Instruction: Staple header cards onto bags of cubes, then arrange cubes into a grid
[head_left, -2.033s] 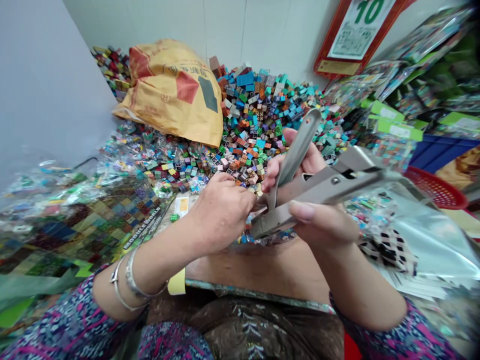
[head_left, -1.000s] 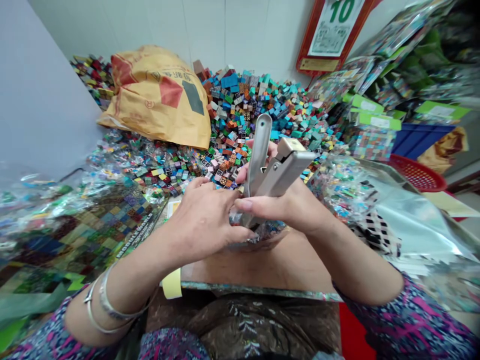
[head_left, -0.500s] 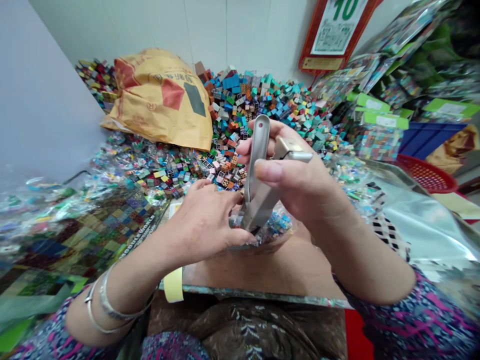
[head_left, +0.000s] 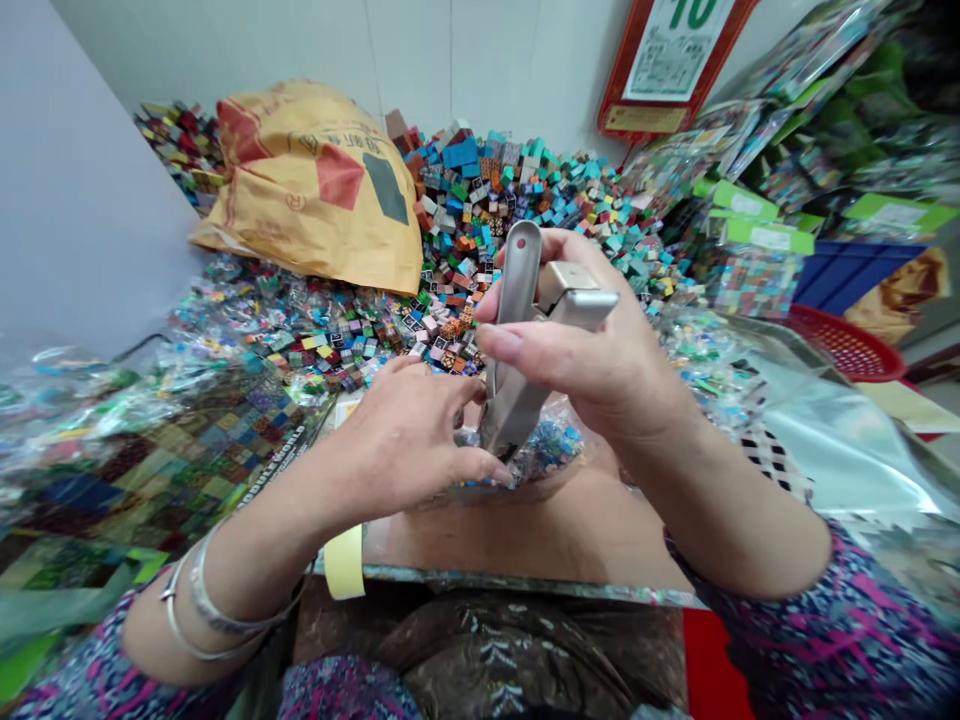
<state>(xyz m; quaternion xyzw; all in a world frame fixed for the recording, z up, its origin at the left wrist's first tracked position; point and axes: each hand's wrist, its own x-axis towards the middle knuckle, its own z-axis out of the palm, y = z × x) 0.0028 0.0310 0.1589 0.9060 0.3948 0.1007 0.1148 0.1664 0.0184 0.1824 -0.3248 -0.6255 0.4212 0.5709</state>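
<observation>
My right hand (head_left: pixel 592 360) is wrapped round a silver metal plier stapler (head_left: pixel 519 400), its thumb lying across the body. The stapler tilts with its jaw down at a clear plastic bag (head_left: pixel 551 447) of small blue and mixed-colour bricks. From the left, my left hand (head_left: pixel 412 425) pinches the bag's edge beside the jaw, thumb in front and fingers behind. The exact spot where the jaw meets the plastic is hidden by my fingers. Beneath the bag lies a brown work board (head_left: pixel 525 545).
Loose coloured bricks (head_left: pixel 480 190) are heaped against the wall, with a yellow printed sack (head_left: pixel 322 190) on them. Packaged bricks (head_left: pixel 217 450) lie left. A blue crate (head_left: pixel 855 270), a red basket (head_left: pixel 855 345) and clear plastic sheets (head_left: pixel 847 430) are on the right.
My right thumb has slid slightly left across the stapler, toward its lever. The left hand keeps its hold on the bag. The whole view has shifted slightly.
</observation>
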